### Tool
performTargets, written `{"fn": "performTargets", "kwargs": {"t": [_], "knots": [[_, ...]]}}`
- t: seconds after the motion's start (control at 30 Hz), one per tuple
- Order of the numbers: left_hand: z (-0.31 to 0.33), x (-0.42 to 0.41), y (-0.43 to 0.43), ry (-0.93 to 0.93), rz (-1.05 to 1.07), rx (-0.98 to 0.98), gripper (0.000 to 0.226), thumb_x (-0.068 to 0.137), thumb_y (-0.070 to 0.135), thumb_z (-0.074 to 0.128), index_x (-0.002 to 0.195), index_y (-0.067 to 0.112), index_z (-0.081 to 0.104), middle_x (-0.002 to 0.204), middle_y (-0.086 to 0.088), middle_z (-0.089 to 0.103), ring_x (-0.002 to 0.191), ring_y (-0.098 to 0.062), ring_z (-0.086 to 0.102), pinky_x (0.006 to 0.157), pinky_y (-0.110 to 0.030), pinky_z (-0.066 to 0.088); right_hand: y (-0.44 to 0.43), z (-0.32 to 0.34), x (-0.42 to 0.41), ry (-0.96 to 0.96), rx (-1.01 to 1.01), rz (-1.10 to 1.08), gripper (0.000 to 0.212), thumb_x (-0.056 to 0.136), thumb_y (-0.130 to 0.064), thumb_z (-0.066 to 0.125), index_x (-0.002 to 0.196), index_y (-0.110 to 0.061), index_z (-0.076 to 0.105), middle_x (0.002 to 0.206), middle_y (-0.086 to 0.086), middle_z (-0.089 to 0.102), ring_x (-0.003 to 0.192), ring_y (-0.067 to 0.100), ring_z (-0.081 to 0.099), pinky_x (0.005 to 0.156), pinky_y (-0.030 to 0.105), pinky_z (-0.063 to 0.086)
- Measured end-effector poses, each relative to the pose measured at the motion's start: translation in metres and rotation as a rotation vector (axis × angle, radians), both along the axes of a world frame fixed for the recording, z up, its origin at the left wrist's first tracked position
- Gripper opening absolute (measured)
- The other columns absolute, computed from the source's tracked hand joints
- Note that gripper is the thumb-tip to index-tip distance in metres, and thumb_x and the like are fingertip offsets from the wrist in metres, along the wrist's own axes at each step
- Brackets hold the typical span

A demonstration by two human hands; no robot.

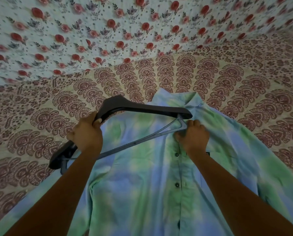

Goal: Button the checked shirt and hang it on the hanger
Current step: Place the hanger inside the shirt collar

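A blue and green shirt [142,176] lies flat on the bed, front up, collar at the far end, its dark buttons fastened down the placket. A dark hanger [142,108] with a thin lower bar is held over the shirt's left shoulder, one end near the collar. My left hand [87,133] grips the hanger's left arm from above. My right hand [193,135] pinches the shirt fabric just below the collar, right beside the hanger's right tip. The hanger's hook is hard to make out against the bedspread.
A bedspread [244,99] with a dark red paisley print covers the bed under the shirt. Behind it hangs or lies a pale cloth with red roses [108,31]. The bedspread stretches out on both sides of the shirt.
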State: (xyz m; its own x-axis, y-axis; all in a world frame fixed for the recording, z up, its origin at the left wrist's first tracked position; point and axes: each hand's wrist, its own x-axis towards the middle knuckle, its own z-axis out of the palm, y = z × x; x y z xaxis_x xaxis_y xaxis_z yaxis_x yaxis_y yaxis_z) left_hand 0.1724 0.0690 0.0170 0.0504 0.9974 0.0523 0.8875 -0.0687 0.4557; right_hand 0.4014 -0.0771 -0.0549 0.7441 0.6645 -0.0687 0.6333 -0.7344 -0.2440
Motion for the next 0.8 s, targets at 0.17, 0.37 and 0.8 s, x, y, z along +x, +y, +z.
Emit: {"fn": "performTargets", "kwargs": {"t": [0.17,0.37,0.8], "knots": [[-0.007,-0.006,0.0,-0.01,-0.023,-0.01,0.033,0.096,0.02,0.043,0.127,0.019,0.054,0.115,-0.021,0.06,0.101,-0.041,0.053,0.097,-0.047,0.03,0.003,0.008,0.013,0.033,0.051,-0.091,0.015,0.088,-0.017,0.052,0.086,-0.002,0.057,0.086,0.013,0.057,0.078,0.034,0.058,0.055,0.028,0.031],[-0.003,-0.011,-0.004,0.032,0.002,0.019,0.029,0.097,0.017,0.041,0.122,0.019,0.056,0.109,-0.023,0.059,0.098,-0.041,0.053,0.086,-0.042,0.027,-0.008,0.021,0.023,0.2,0.518,-0.376,0.013,0.081,-0.017,0.057,0.085,-0.005,0.062,0.072,0.004,0.057,0.07,0.022,0.052,0.061,0.027,0.034],[-0.026,0.016,-0.018,0.059,-0.043,-0.037,0.033,0.096,0.021,0.043,0.128,0.02,0.052,0.118,-0.023,0.056,0.108,-0.042,0.05,0.099,-0.05,0.026,-0.004,-0.001,0.012,0.324,0.377,-0.2,0.054,0.088,-0.046,0.051,0.123,-0.004,0.043,0.122,0.019,0.044,0.104,0.038,0.052,0.076,0.039,0.041]]}}
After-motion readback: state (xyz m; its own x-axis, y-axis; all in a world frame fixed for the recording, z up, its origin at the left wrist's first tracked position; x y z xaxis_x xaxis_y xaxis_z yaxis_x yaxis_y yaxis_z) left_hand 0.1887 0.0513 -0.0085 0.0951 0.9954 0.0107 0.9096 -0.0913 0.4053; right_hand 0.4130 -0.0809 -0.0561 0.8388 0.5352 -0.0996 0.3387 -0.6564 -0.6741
